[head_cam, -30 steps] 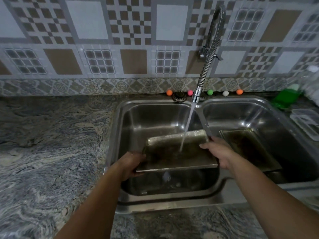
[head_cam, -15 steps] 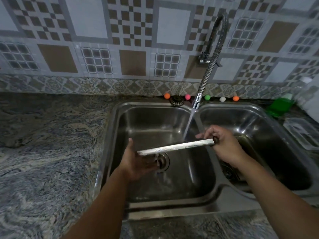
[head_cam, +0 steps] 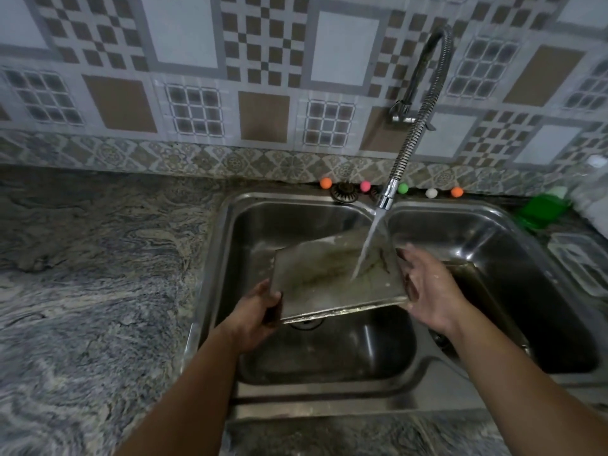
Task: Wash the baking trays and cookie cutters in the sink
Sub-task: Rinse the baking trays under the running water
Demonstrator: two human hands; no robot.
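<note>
Left hand (head_cam: 255, 312) gripping baking tray (head_cam: 332, 278) corner; right hand (head_cam: 427, 287) flat against tray edge. Tap (head_cam: 386, 195) water hitting tray. Second tray (head_cam: 477, 291) at 3 o'clock. Grey swirly worktop (head_cam: 98, 274).

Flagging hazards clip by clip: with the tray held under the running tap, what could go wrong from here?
The wet tray could slip: only the left hand grips a corner, while the right hand lies open against its edge. Dropped, it would hit the sink. The stream hits a tilted surface, so water may splash out.
</note>
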